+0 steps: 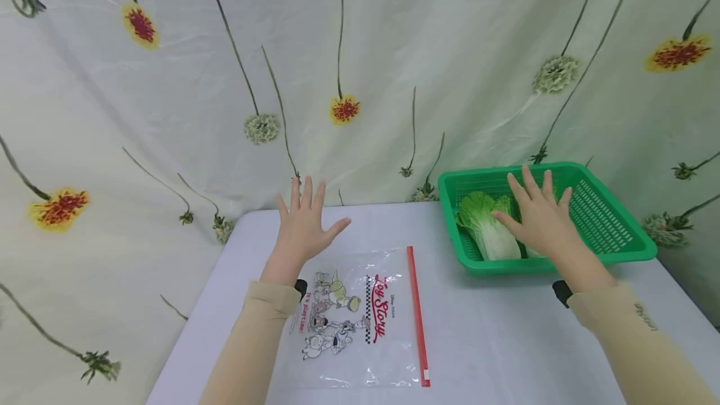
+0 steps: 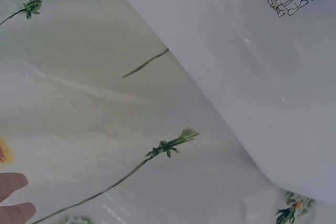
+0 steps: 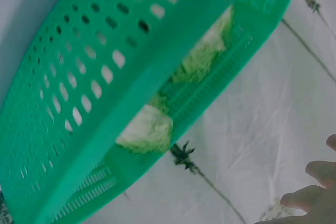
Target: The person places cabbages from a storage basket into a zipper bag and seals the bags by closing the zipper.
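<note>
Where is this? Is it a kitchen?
Probably not a real kitchen. It looks more like a table set up for filming: a white table with a flowered cloth backdrop hung behind it, a green basket holding cabbage, and a printed zip bag.

Pale cream fabric backdrop printed with long-stemmed yellow, red and white flowers [image 1: 394,49], hanging just beyond the fingertips of left hand [image 1: 304,227] and right hand [image 1: 541,217], smooth white tabletop [image 1: 495,330] beneath the fingers
</note>
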Motion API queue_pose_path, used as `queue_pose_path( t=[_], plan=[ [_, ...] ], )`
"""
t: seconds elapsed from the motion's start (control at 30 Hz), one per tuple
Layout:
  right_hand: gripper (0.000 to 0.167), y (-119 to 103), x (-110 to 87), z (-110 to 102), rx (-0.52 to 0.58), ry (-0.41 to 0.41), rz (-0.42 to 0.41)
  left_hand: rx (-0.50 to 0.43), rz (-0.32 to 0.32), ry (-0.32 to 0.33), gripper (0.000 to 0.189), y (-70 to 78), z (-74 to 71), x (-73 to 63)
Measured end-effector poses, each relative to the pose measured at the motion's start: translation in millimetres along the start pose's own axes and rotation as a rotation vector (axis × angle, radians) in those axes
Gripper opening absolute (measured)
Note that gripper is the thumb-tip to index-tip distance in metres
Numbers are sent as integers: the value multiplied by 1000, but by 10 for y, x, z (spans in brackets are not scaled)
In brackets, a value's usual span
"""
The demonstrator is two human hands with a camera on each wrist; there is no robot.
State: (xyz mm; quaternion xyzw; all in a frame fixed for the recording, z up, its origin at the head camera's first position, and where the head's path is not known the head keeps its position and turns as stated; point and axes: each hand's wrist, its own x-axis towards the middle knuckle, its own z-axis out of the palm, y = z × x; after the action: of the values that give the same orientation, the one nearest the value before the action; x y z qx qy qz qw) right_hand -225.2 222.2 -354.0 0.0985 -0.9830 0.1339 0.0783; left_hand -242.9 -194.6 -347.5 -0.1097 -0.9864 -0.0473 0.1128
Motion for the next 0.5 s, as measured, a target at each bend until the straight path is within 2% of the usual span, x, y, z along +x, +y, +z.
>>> queue_pose_path(
  t=[0.27, 0.5],
  plan=[
    [81, -282, -233, 240, 58, 6, -97, -3, 46, 18, 93, 76, 89, -270],
    [77, -615, -420, 484, 92, 29, -220, -28, 105, 24, 89, 210, 297, -485]
  ],
)
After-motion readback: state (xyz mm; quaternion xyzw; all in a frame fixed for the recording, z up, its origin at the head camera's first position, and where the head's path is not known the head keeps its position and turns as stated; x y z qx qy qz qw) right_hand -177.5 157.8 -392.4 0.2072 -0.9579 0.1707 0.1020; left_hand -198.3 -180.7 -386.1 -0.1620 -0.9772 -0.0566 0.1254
